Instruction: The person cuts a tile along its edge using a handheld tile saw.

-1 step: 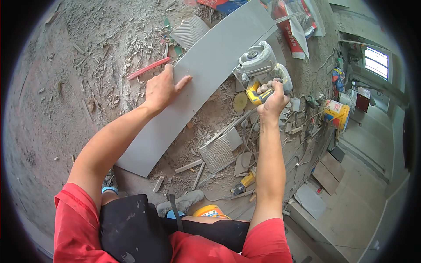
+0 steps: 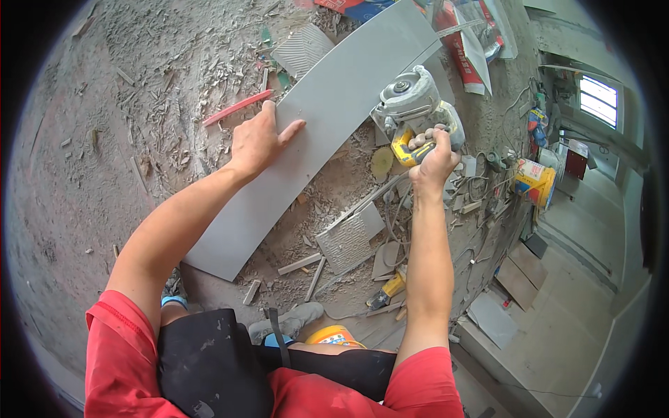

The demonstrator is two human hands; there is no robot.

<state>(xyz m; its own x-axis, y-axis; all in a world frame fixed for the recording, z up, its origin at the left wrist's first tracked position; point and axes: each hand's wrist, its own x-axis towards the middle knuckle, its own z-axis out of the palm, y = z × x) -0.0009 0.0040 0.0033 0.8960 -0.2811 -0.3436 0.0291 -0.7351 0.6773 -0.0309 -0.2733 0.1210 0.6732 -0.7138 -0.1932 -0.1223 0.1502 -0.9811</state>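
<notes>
A long grey tile lies slantwise over the rubble in front of me. My left hand rests on its far left edge, fingers over the rim and thumb stretched across the face. Close by that hand lies a red marker-like stick. My right hand is wrapped round the yellow-and-black handle of a dusty handheld circular saw. The saw sits over the right edge of the tile, toward its far end. Its body hides the blade's contact with the tile.
Tile scraps and thin offcuts lie between the tile and my feet. A yellow power tool rests near my right forearm. Cables and a yellow bucket are to the right. Red packaging lies at the far end.
</notes>
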